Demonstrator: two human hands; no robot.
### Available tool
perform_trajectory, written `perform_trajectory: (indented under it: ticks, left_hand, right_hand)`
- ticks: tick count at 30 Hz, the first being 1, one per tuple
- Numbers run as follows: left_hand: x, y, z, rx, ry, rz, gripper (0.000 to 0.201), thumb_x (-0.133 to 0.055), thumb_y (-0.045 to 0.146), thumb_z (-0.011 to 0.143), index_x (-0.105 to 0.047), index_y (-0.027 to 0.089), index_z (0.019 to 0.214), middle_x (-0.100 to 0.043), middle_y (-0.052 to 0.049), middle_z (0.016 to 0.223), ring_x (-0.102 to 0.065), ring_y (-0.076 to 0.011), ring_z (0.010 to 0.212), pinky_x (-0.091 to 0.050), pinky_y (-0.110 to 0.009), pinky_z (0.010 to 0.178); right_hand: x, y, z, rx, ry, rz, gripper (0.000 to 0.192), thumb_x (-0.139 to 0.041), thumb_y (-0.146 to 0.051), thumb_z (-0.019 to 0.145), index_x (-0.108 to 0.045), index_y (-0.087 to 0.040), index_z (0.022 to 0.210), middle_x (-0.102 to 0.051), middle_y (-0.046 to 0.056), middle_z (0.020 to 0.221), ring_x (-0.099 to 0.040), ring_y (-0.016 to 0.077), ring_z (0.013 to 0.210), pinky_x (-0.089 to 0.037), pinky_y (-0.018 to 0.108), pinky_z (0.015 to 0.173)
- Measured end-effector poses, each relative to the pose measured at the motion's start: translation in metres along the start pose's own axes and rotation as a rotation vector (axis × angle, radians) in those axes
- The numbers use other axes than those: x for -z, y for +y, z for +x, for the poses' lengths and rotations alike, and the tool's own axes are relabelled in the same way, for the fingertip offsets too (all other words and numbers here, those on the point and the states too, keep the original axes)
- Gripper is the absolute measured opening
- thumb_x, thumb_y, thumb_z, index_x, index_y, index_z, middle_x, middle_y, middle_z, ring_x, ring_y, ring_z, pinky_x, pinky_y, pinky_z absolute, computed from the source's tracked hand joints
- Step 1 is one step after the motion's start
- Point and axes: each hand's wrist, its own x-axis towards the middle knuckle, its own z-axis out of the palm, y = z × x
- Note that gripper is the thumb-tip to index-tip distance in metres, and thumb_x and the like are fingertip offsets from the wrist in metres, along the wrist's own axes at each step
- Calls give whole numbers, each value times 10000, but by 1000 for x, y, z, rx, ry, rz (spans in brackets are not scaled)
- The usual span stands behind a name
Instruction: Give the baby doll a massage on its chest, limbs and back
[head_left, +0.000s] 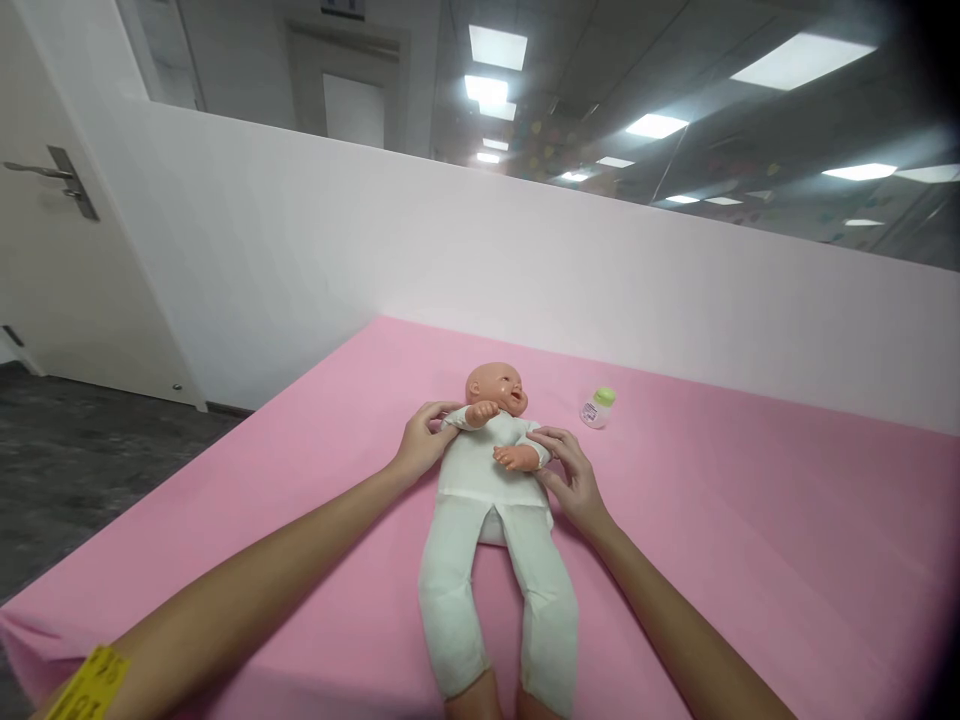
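A baby doll [491, 470] in a white cloth suit lies on its back on the pink-covered table, its head away from me and turned to the right. Its feet run out of the bottom of the view. My left hand [426, 440] is closed around the doll's upper arm at the left, with some fingertips hidden behind the sleeve. On the other side, my right hand [571, 475] grips the doll's other arm, fingers over the sleeve and thumb below. Both doll forearms bend over its chest.
A small clear bottle [598, 409] with a green cap stands right of the doll's head. Pink cloth covers the table [720, 520]. Behind it rises a white partition [525, 260]. A door [82, 230] is at the left, above dark flooring [142, 440].
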Motion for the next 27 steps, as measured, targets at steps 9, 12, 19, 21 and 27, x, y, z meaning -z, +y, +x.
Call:
perform_trajectory:
  ticks: [9, 12, 19, 21, 27]
  left_hand:
    - [0, -11, 3, -16, -3, -14, 273, -717, 335, 861, -748, 235, 1113, -716, -78, 1218, -647, -261, 1126, -514, -372, 951]
    - [0, -11, 3, -17, -7, -12, 264, -713, 332, 866, -746, 239, 1111, -717, -73, 1218, -646, -259, 1130, -510, -373, 959]
    - [0, -10, 2, -23, -9, -14, 267, -713, 345, 870, -745, 237, 1113, -718, -77, 1217, -646, -262, 1141, -510, -369, 958]
    - [0, -9, 2, -24, -9, -10, 264, -712, 345, 872, -745, 240, 1112, -717, -75, 1218, -645, -262, 1148, -506, -369, 963]
    - [0, -7, 2, -10, 1, -25, 293, -722, 376, 869, -721, 240, 1128, -715, -71, 1215, -636, -261, 1165, -482, -373, 994]
  right_hand:
    - [0, 1, 1, 21, 4, -35, 495, -633, -192, 841, -682, -318, 1317, -607, 90, 1302, -523, 323, 1294, -433, 547, 1113]
    - [0, 1, 1, 27, 3, -42, 498, -637, -194, 835, -681, -314, 1316, -610, 91, 1303, -524, 324, 1290, -433, 548, 1110]
    - [-2, -5, 1, 11, 10, -60, 528, -610, -148, 797, -683, -305, 1295, -610, 88, 1303, -528, 320, 1283, -442, 547, 1105]
    - [-3, -5, 1, 5, 21, -73, 540, -593, -123, 785, -686, -306, 1284, -613, 85, 1295, -528, 314, 1278, -442, 543, 1104]
    - [-8, 0, 1, -16, 65, -114, 495, -588, -127, 840, -675, -312, 1291, -611, 80, 1299, -519, 299, 1279, -430, 535, 1112]
